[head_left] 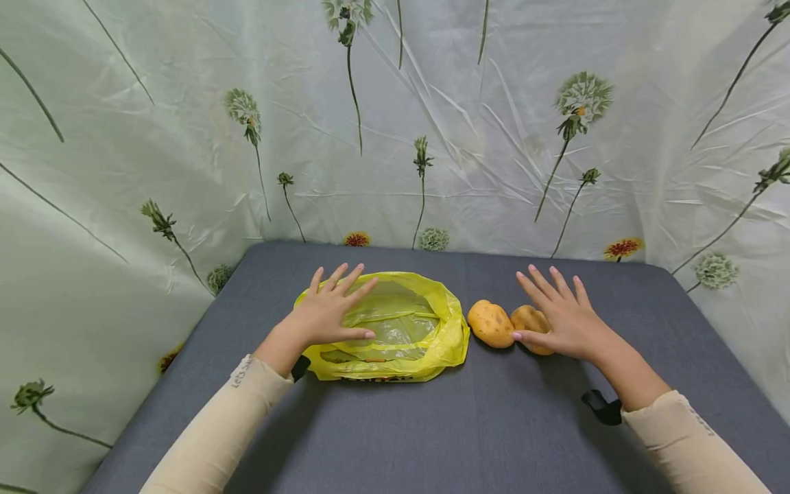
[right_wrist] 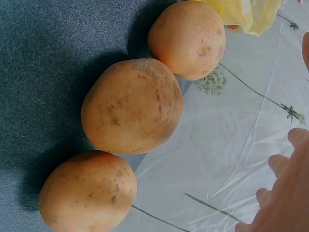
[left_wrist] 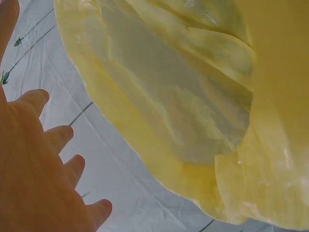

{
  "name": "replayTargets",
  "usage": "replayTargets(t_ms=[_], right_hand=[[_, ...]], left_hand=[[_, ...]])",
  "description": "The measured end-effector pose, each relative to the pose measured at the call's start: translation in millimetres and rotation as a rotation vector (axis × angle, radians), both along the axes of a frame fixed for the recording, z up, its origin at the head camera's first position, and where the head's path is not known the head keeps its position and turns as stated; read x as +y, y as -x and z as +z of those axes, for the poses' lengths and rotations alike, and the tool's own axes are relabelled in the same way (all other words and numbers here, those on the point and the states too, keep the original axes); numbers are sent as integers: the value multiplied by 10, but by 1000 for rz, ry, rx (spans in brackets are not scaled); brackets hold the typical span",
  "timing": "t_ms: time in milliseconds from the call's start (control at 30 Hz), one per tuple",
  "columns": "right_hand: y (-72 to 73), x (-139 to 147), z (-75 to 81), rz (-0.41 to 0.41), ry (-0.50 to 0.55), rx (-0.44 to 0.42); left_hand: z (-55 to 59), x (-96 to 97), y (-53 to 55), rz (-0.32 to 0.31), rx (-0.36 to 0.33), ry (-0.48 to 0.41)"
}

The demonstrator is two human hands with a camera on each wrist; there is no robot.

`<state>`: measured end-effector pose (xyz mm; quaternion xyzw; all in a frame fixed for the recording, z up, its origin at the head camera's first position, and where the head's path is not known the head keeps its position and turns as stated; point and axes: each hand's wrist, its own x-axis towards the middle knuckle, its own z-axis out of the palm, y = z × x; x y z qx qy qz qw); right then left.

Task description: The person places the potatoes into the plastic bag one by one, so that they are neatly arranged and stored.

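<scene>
A yellow plastic bag lies on the table with its wide mouth held open by its own shape. Over its left side hovers my left hand, fingers spread and holding nothing. In the left wrist view the bag fills the right side, apart from the fingers. To the right of the bag are a smooth potato and a browner potato, partly covered by my right hand, which is spread and holds nothing. The right wrist view shows three potatoes in a row, including a nearest potato that the hand hides from the head view.
The dark grey table has rounded far corners. Behind it and along its sides hangs a pale sheet printed with flowers. A black strap sits at the right wrist.
</scene>
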<state>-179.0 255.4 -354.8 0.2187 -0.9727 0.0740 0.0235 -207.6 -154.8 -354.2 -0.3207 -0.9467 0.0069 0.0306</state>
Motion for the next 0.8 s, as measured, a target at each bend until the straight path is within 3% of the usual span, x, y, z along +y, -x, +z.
replayTargets(t_ms=[400, 800], right_hand=[[-17, 128, 11, 33, 115, 88], [-81, 331, -108, 28, 242, 142]], left_hand=[[-29, -231, -32, 28, 60, -75], [-122, -446, -99, 136, 67, -175]])
